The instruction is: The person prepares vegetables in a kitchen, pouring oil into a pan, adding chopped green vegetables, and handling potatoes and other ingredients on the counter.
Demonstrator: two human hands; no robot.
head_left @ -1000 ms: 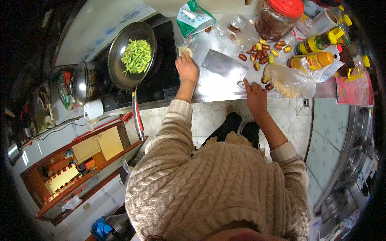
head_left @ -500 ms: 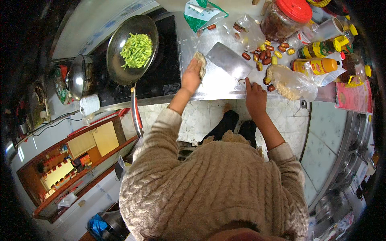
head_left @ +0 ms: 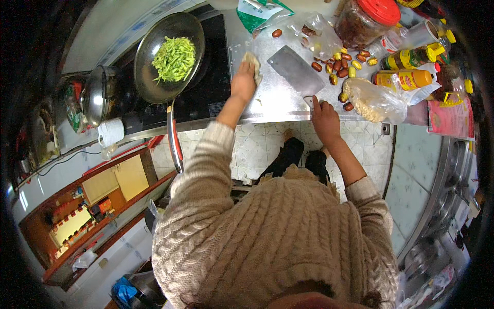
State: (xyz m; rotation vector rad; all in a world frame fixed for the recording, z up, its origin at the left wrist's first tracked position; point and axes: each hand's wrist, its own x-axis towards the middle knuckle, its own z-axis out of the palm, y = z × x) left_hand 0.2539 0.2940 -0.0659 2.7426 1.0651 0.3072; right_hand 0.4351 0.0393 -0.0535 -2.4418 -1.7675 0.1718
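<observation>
My left hand (head_left: 244,80) presses a damp, yellowish cloth (head_left: 256,69) against the steel counter (head_left: 265,105) beside the hob. Its fingers lie over the cloth. To the right, my right hand (head_left: 325,119) is at the counter's front edge, closed around the handle of a cleaver (head_left: 297,70). The cleaver's broad grey blade lies flat on the steel, pointing away and to the left. Most of the handle is hidden under my fingers. Small wet scraps dot the counter between the two hands.
A wok (head_left: 144,67) of shredded green vegetable (head_left: 174,59) stands on the black hob (head_left: 216,67), its handle jutting over the front edge. Loose red dates (head_left: 337,65), a bag of pale bits (head_left: 369,100), bottles (head_left: 406,80) and a red-lidded jar (head_left: 357,28) crowd the right.
The cleaver has slid a little away from me and turned slightly, with my right hand at its handle. My left hand and the cloth have shifted slightly left and away.
</observation>
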